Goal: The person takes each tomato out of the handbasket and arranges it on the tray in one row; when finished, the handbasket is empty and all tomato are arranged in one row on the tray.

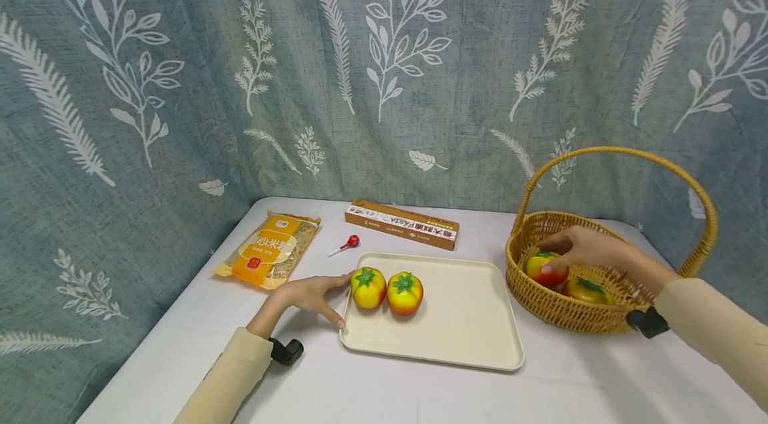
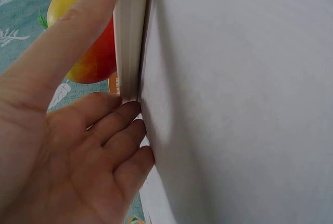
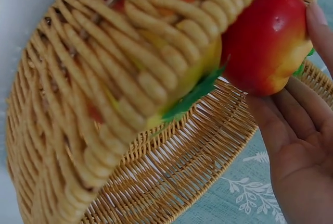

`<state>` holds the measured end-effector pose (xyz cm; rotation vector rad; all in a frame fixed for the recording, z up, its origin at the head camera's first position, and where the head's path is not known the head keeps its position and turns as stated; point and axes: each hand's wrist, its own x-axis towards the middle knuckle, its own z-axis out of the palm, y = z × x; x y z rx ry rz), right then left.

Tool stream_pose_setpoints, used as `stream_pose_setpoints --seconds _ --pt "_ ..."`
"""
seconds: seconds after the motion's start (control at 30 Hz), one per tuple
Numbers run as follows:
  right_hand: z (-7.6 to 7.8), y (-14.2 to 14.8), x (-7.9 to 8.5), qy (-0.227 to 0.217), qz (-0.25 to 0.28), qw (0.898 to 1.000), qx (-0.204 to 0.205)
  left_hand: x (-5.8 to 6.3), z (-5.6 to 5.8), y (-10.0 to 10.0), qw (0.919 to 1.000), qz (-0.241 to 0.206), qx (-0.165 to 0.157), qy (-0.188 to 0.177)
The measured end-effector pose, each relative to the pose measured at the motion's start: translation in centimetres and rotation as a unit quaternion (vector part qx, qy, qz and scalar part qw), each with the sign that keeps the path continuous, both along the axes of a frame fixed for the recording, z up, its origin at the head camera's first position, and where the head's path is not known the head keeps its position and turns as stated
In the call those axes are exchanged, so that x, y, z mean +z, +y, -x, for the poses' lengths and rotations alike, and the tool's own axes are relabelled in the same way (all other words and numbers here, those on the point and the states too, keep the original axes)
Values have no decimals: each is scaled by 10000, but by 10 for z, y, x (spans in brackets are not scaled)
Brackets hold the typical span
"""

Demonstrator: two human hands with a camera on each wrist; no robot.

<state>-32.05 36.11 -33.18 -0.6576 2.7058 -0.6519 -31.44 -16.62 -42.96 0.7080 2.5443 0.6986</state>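
My right hand [image 1: 591, 247] reaches into the wicker basket [image 1: 543, 307] and grips a red-and-yellow toy tomato [image 3: 268, 41] between thumb and fingers. Another toy tomato [image 1: 585, 292] with green leaves lies beside it in the basket, partly behind the weave in the right wrist view. On the left, my left hand [image 1: 309, 295] rests at the left rim of a cream tray [image 1: 462, 324], thumb and fingers spread along it. Near that rim, two more toy tomatoes, one at the left [image 1: 367, 296] and one to its right [image 1: 405, 301], sit side by side on the tray.
An orange-and-clear noodle bag [image 1: 270, 249] lies at the back left. Beside it is a red lollipop [image 1: 353, 241], and a long pasta box [image 1: 402, 224] lies behind the tray. The basket's tall handle [image 1: 618, 151] arches over the right forearm. A patterned curtain [image 1: 384, 144] hangs behind the table.
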Motion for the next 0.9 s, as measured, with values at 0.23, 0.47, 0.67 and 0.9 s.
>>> stream_pose_setpoints --seconds 0.23,0.47,0.67,0.9 --pt "-9 3 6 445 107 9990 21 -1 0 0 10000 2 -42 28" --pt "-12 3 13 631 469 9969 -53 -1 0 -1 9998 -83 -149 66" --pt "-14 -4 18 785 609 9941 -425 -2 1 -1 9997 -51 -232 102" --pt "-20 -14 18 1009 321 9908 -840 0 0 0 9999 26 -128 91"
